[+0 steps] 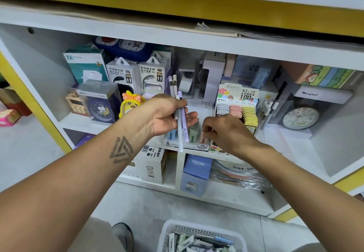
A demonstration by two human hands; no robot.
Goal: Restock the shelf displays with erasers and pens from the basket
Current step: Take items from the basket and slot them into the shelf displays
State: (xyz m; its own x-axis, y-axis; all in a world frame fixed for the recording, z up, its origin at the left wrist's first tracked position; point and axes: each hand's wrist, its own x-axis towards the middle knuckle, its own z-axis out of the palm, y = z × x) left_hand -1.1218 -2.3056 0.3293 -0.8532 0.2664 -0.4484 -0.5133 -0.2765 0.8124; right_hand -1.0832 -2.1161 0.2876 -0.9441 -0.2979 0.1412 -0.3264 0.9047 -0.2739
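My left hand holds a bundle of pens upright in front of the shelf, white and lilac ones with several grey-capped tips sticking up. My right hand has its fingers curled, pinching something small and pale at the eraser display box, where pastel blue, green and pink erasers stand. What the right fingertips hold is mostly hidden. At the bottom edge stands the white basket with several erasers and pens inside.
A lead-refill display stands just right of the eraser box. Power bank boxes, clocks and a yellow duck toy fill the shelf. Boxes sit on the lower shelf. My shoe is beside the basket.
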